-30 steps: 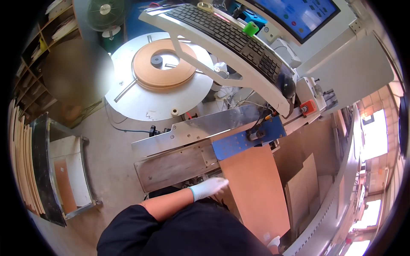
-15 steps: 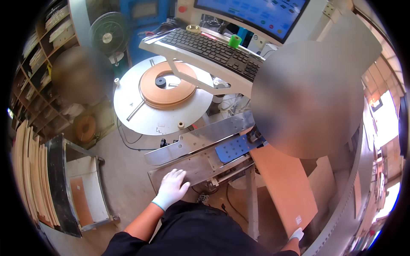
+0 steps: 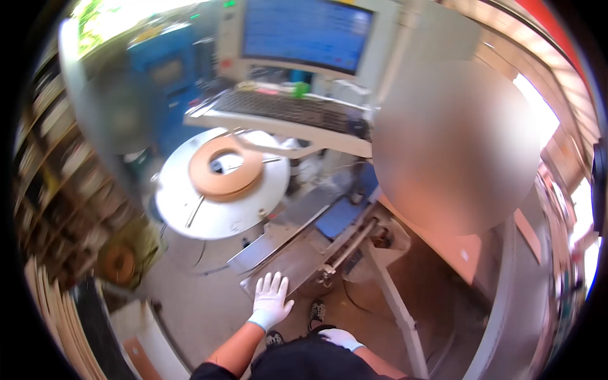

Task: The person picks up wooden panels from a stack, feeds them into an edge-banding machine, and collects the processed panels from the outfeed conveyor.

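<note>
My left hand (image 3: 271, 303), in a white glove, lies on the near end of the metal machine table (image 3: 288, 261) with its fingers spread and nothing in it. Low in front of my dark clothing is my gloved right hand (image 3: 342, 339); its fingers point left and look loosely extended, with no object visible in them. Apart from both hands, a wood-coloured panel (image 3: 453, 253) sits at the right of the machine, its far part hidden by a blurred area. A blue perforated plate (image 3: 341, 218) is set on the machine beyond my left hand.
A coil of brown edge banding (image 3: 221, 180) rests on a round white disc (image 3: 174, 206). Above are a keyboard (image 3: 278, 106) and a monitor (image 3: 307, 35). A slanted machine leg (image 3: 399, 320) stands right of my feet. Boards (image 3: 60, 323) and shelves (image 3: 69, 171) line the left.
My right hand has left the panel's near corner and come in to my waist. My left hand stays on the table edge, fingers more spread. The camera view has shifted.
</note>
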`<state>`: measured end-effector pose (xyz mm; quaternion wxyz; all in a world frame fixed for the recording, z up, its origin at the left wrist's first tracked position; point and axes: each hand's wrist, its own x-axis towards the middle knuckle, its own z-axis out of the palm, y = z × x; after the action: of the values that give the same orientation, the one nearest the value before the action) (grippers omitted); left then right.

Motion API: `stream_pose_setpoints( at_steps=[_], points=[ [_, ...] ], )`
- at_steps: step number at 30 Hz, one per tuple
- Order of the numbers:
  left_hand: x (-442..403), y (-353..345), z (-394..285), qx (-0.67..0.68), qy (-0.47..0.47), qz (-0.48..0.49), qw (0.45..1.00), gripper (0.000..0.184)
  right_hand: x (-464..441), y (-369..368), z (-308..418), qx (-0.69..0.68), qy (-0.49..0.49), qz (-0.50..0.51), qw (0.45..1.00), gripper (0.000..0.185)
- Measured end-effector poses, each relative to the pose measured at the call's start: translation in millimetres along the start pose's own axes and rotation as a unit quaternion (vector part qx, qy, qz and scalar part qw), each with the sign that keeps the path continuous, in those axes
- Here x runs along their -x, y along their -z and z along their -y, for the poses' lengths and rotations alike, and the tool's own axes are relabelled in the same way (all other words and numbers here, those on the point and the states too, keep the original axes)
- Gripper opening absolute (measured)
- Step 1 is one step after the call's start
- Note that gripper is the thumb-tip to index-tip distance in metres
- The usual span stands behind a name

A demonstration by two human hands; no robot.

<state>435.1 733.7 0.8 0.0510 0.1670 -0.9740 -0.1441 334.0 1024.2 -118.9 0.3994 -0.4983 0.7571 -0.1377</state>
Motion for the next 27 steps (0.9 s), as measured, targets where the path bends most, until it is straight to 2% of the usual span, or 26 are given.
stream_pose_setpoints(
  at_steps=[2,4,5,6,8,10,12,14,16,20,23,24,26,27],
  points=[
    [-1,3,-2,-0.003,-0.005,-0.012,1.0,0.073,32,54,91,0.085,-0.081,-0.008,0.993,0.042],
    [-1,-4,-4,-0.007,-0.009,-0.033,0.999,0.072,53,29,74,-0.071,-0.154,-0.127,0.977,0.042],
    [0,-8,-3,-0.007,-0.016,-0.035,0.999,0.072,65,18,59,-0.164,-0.191,-0.176,0.952,0.041],
    [0,-10,-2,-0.008,-0.013,-0.045,0.999,0.072,77,13,44,-0.233,-0.24,-0.186,0.924,0.041],
    [0,-11,-3,-0.005,-0.018,-0.043,0.999,0.072,108,-6,24,-0.211,-0.33,-0.254,0.884,0.042],
    [1,-10,-3,-0.003,-0.008,-0.041,0.999,0.072,146,-12,23,-0.174,-0.446,-0.189,0.858,0.044],
    [2,-13,-1,-0.019,-0.025,-0.055,0.998,0.071,176,-55,-1,-0.121,-0.452,-0.18,0.866,0.045],
    [6,-15,1,-0.011,-0.044,-0.05,0.998,0.07,193,-95,-22,-0.129,-0.459,-0.141,0.867,0.047],
    [10,-16,4,-0.016,-0.062,-0.06,0.996,0.068,202,-122,-18,-0.159,-0.465,-0.161,0.856,0.047],
    [19,-22,4,-0.027,-0.075,-0.061,0.995,0.07,205,-191,-11,-0.214,-0.381,-0.218,0.873,0.046],
    [27,-35,2,-0.031,-0.031,-0.075,0.996,0.075,212,-194,17,-0.275,-0.337,-0.153,0.887,0.047],
    [31,-39,-2,-0.037,-0.041,-0.077,0.995,0.075,217,-198,18,-0.283,-0.334,-0.162,0.885,0.047],
    [42,-45,-13,-0.032,0.03,-0.085,0.995,0.076,226,-209,22,-0.298,-0.322,-0.168,0.883,0.047],
    [49,-48,-22,-0.02,0.053,-0.086,0.995,0.075,233,-217,24,-0.302,-0.33,-0.217,0.868,0.045]
  ],
)
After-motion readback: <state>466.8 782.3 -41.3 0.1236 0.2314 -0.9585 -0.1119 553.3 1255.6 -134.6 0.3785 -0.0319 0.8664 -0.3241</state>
